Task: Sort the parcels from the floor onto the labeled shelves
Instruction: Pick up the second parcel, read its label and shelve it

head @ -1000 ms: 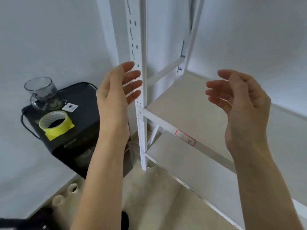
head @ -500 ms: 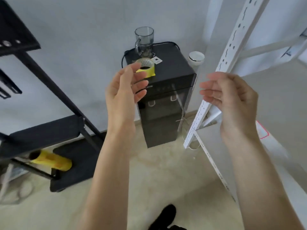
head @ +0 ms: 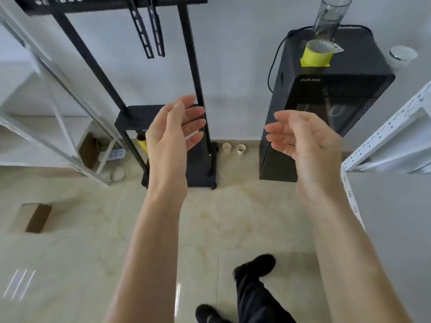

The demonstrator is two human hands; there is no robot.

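While both hands hung open and empty, left hand (head: 173, 134) and right hand (head: 305, 141), a cardboard parcel (head: 31, 217) lay on the floor (head: 221, 217) at nine o'clock. Fetching it seemingly came next: turn, stoop, grasp.

Both arms are stretched out in front, forearms bare, above the tiled floor (head: 70, 264). Left hand (head: 172, 134) is empty, palm turned inward, fingers loosely spread and a bit curled. Right hand (head: 305, 138) mirrors it, palm facing the left one, fingers relaxed, holding nothing. There's a clear gap between them. Below the right forearm, a dark-trousered leg and black shoes over the same floor.
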